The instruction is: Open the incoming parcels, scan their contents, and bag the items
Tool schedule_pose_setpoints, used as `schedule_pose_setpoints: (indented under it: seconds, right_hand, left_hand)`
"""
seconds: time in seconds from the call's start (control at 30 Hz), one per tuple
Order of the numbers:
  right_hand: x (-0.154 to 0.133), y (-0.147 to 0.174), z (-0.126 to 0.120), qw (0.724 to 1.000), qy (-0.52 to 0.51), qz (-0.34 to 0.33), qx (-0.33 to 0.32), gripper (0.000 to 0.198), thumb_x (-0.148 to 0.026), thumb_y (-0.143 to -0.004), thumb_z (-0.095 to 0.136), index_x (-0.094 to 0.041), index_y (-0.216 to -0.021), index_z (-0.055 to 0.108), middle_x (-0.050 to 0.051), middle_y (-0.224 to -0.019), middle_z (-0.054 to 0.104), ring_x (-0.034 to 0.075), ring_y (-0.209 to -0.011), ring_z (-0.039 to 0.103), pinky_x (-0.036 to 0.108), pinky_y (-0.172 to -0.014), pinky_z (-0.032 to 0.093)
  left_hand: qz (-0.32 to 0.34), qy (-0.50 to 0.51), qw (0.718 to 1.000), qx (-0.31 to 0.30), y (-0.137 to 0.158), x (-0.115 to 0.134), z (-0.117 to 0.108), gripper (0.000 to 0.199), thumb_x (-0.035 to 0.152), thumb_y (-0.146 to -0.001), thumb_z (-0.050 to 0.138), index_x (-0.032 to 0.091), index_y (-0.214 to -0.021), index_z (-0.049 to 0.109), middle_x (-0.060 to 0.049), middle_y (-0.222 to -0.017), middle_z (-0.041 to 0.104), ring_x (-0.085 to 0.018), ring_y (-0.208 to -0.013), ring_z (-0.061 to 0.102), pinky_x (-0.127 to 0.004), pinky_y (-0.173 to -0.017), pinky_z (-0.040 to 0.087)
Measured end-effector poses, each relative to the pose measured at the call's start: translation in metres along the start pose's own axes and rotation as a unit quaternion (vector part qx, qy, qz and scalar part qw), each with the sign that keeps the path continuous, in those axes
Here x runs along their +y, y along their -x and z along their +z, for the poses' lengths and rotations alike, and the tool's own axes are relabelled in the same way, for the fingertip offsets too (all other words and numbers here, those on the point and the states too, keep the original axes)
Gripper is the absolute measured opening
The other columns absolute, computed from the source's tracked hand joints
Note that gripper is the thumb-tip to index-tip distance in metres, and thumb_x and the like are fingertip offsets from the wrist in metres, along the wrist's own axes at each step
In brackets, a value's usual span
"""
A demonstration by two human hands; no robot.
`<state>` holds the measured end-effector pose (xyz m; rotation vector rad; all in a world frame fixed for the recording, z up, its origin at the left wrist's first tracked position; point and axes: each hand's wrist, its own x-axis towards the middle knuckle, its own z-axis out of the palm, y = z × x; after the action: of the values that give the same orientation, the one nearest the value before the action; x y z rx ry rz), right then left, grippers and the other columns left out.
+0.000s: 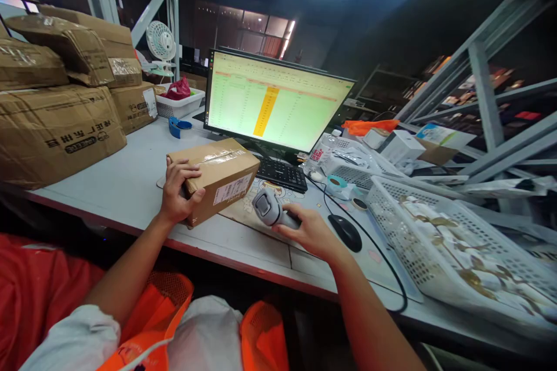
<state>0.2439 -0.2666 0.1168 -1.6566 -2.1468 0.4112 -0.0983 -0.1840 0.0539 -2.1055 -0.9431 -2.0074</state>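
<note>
My left hand (177,188) is closed around the near left end of a taped cardboard box (217,156), which rests tilted on the desk. A white printed label (232,188) is on the box's side facing right. In my right hand (311,229) is a grey handheld barcode scanner (267,208), gripped by its handle just right of the box. The scanner's head is raised over the desk mat (248,217). Behind the box and scanner lies a black keyboard (282,174). A black mouse (345,233) sits right of my right hand.
A monitor (278,98) showing a spreadsheet stands at the back. Large cartons (61,127) are stacked at the left. A white basket (391,232) of small wrapped items fills the right side, with tape rolls (337,182) nearby. A black cable (387,266) curves across the mat.
</note>
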Motion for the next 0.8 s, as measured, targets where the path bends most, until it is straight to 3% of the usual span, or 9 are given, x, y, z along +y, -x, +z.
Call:
schedule_pose_setpoints:
  seconds: [0.07,0.17,0.3,0.4,0.47,0.57,0.63,0.7,0.8]
  right_hand:
    - [0.03,-0.012,0.0,0.994,0.065,0.081,0.04,0.047,-0.046,-0.086,0.069,-0.015,-0.121,0.07,0.012,-0.108,0.076,0.029,-0.101,0.07,0.037,-0.088,0.052]
    - [0.07,-0.021,0.001,0.956,0.177,0.222,0.073,0.056,-0.051,-0.094,0.059,-0.011,-0.133,0.064,0.02,-0.118,0.073,0.036,-0.113,0.067,0.041,-0.091,0.051]
    - [0.098,-0.019,0.008,0.918,0.24,0.313,0.05,0.056,-0.048,-0.1,0.049,-0.008,-0.139,0.058,0.025,-0.122,0.07,0.039,-0.115,0.067,0.046,-0.092,0.051]
    - [0.1,-0.02,0.0,0.913,0.237,0.331,0.026,0.056,-0.051,-0.099,0.048,-0.009,-0.133,0.062,0.025,-0.124,0.069,0.041,-0.116,0.066,0.048,-0.093,0.051]
    - [0.095,-0.029,-0.013,0.908,0.231,0.342,0.066,0.056,-0.052,-0.099,0.045,-0.009,-0.129,0.066,0.025,-0.124,0.069,0.041,-0.117,0.065,0.048,-0.094,0.051]
    - [0.087,-0.059,-0.029,0.919,0.237,0.281,0.139,0.053,-0.037,-0.104,0.036,-0.008,-0.141,0.06,0.024,-0.132,0.066,0.037,-0.125,0.06,0.045,-0.102,0.047]
    - [0.087,-0.087,-0.03,0.941,0.227,0.226,0.11,0.05,-0.025,-0.103,0.035,-0.011,-0.147,0.055,0.019,-0.141,0.062,0.031,-0.132,0.056,0.039,-0.109,0.043]
    - [0.09,-0.115,-0.023,0.955,0.211,0.203,0.052,0.045,-0.019,-0.101,0.045,-0.017,-0.143,0.061,0.013,-0.141,0.064,0.026,-0.132,0.057,0.031,-0.111,0.041]
    - [0.098,-0.148,-0.006,0.957,0.201,0.21,-0.003,0.037,-0.025,-0.099,0.059,-0.017,-0.135,0.065,0.012,-0.137,0.065,0.025,-0.126,0.061,0.037,-0.11,0.045]
  left_hand:
    - [-0.001,0.034,0.999,-0.006,-0.004,-0.007,-0.008,0.021,0.04,-0.086,0.067,0.025,-0.101,0.067,-0.007,-0.109,0.072,-0.032,-0.124,0.06,-0.063,-0.122,0.028]
    - [-0.038,0.118,0.992,-0.031,-0.014,-0.022,-0.023,0.023,0.044,-0.091,0.06,0.024,-0.097,0.07,-0.009,-0.108,0.073,-0.032,-0.123,0.061,-0.058,-0.117,0.037]
    - [-0.11,0.202,0.971,-0.06,-0.028,-0.04,-0.036,0.044,0.052,-0.096,0.047,0.023,-0.084,0.077,-0.011,-0.1,0.076,-0.032,-0.119,0.064,-0.056,-0.122,0.032]
    - [-0.152,0.234,0.959,-0.054,-0.04,-0.048,-0.032,0.046,0.055,-0.093,0.052,0.022,-0.073,0.076,-0.011,-0.092,0.076,-0.033,-0.114,0.065,-0.053,-0.12,0.036]
    - [-0.218,0.244,0.945,-0.02,-0.052,-0.054,-0.025,0.047,0.058,-0.09,0.055,0.02,-0.069,0.074,-0.012,-0.094,0.075,-0.031,-0.112,0.065,-0.049,-0.112,0.044]
    - [-0.36,0.236,0.901,0.048,-0.07,-0.07,-0.013,0.043,0.056,-0.088,0.061,0.015,-0.083,0.072,-0.012,-0.099,0.071,-0.026,-0.101,0.065,-0.039,-0.09,0.053]
    - [-0.413,0.239,0.878,0.035,-0.078,-0.084,-0.005,0.039,0.046,-0.082,0.072,0.012,-0.1,0.07,-0.01,-0.095,0.069,-0.022,-0.09,0.064,-0.033,-0.076,0.052]
    - [-0.424,0.257,0.868,-0.018,-0.082,-0.097,0.001,0.045,0.036,-0.074,0.079,0.012,-0.11,0.067,-0.008,-0.092,0.068,-0.019,-0.081,0.063,-0.031,-0.07,0.051]
    - [-0.42,0.268,0.865,-0.053,-0.078,-0.112,0.006,0.043,0.037,-0.071,0.075,0.011,-0.104,0.066,-0.009,-0.09,0.069,-0.019,-0.076,0.063,-0.031,-0.066,0.05]
